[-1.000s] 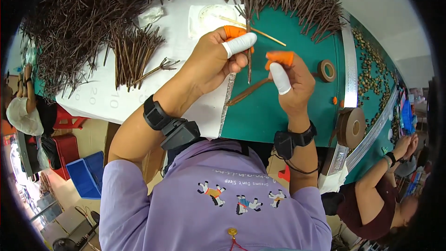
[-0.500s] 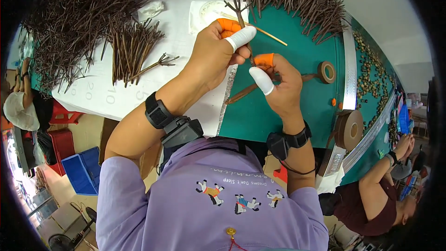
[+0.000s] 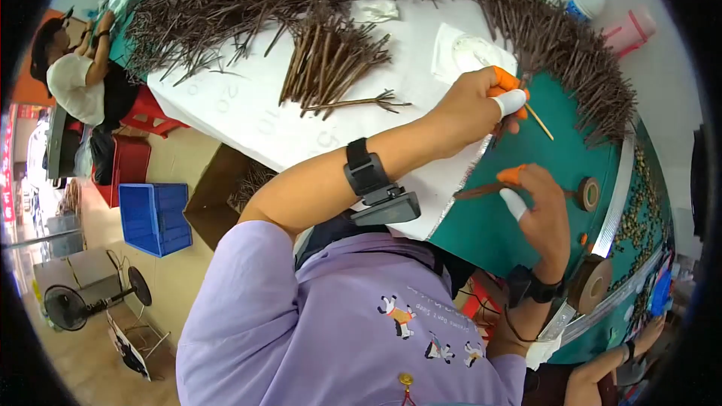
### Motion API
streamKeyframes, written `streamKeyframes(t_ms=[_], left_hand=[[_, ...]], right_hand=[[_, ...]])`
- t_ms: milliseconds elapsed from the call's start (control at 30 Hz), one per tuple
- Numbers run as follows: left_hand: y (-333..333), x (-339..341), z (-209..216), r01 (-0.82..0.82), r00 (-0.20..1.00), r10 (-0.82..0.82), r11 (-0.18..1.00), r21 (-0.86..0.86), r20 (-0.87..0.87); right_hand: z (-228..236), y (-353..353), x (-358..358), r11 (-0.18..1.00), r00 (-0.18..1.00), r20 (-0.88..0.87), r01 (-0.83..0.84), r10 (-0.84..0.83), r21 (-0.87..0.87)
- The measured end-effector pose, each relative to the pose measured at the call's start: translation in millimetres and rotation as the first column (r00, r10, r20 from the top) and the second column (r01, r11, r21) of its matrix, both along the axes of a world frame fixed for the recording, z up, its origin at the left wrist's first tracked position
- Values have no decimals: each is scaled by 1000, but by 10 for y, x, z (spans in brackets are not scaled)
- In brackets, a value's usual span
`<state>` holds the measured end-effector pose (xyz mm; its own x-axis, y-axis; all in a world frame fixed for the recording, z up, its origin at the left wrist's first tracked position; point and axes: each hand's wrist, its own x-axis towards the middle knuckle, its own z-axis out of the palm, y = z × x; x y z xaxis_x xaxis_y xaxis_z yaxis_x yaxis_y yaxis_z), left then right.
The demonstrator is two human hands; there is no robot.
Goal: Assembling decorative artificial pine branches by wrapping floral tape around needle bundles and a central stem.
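Observation:
My left hand (image 3: pixel 481 109), with orange and white finger covers, is closed around a thin dark brown twig stem (image 3: pixel 528 69). The stem's forked tip points away, over the far twigs. My right hand (image 3: pixel 543 214), also with orange and white covers, is over the green mat (image 3: pixel 481 225), its thumb and forefinger apart on either side of a flat brown tape strip (image 3: pixel 477 192). Part of that strip is hidden behind the hand. A small tape roll (image 3: pixel 589 193) stands just right of it. Beyond my left hand are a white paper with a round dish (image 3: pixel 474 53) and a thin wooden stick (image 3: pixel 540 122).
A large heap of brown twigs (image 3: pixel 226 7) covers the far side. A sorted bundle (image 3: pixel 327 68) lies on white paper (image 3: pixel 263 116). At the right are a bigger tape roll (image 3: pixel 594 286), a metal rail (image 3: pixel 624 173) and scattered small beads (image 3: pixel 643 210). Other people sit at both sides.
The whole view has swung, so the table appears farther right. My left hand has moved away and right with the twig. My right hand has let go of the stem and come down at the tape strip.

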<state>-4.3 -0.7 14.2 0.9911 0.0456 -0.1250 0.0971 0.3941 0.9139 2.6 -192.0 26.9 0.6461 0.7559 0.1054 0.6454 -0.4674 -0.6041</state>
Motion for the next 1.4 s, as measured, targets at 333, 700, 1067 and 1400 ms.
streamKeyframes(t_ms=[333,700,1067,1400], left_hand=[[257,62,-142,-66,998,65,981,-181,-13],[249,54,-152,26,999,-32,945,-326,-13],[209,-48,-200,91,996,-83,937,-338,38],[-572,-133,-53,-185,980,170,969,164,98]], right_hand=[[44,-78,19,967,999,-29,-34,28,-254],[-234,-139,51,986,965,214,166,-155,-33],[-211,-148,130,917,933,-81,360,-351,171],[-186,-130,27,763,857,-22,470,-515,444]])
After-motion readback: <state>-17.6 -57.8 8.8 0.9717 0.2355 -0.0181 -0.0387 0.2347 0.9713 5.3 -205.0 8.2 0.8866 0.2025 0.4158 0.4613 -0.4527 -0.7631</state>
